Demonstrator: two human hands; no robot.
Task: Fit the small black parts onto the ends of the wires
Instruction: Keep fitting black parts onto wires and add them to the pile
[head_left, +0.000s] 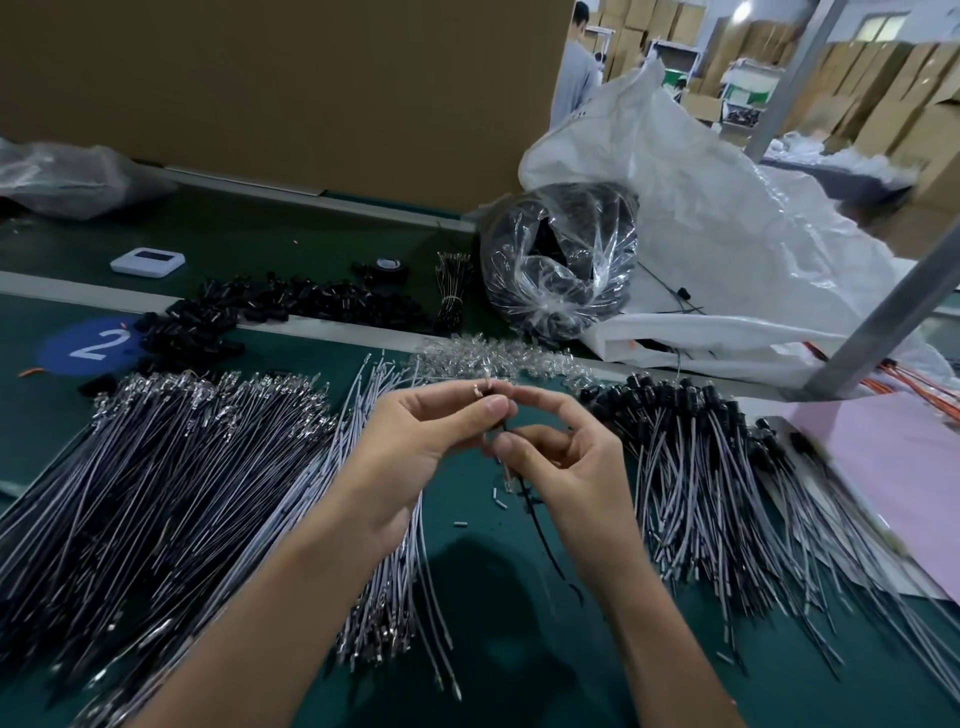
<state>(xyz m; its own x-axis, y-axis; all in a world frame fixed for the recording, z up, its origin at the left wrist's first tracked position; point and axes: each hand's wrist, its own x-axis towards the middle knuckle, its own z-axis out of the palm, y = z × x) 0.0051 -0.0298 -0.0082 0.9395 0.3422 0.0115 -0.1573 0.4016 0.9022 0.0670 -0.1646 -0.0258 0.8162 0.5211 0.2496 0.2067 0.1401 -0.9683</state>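
Green mat (493, 613): bare strip between wire piles (156, 467); left hand (415, 441), right hand (566, 467) both pinching black wire (541, 535).

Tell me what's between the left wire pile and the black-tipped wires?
The head view shows a thinner wire bundle on the green mat, with the left hand and right hand held above it.

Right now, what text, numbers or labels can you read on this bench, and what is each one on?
"2": white digit on the round blue sticker, far left.
Small marks on the large white plastic sack: too blurred to read.
Flat white device with a dark screen: nothing legible.
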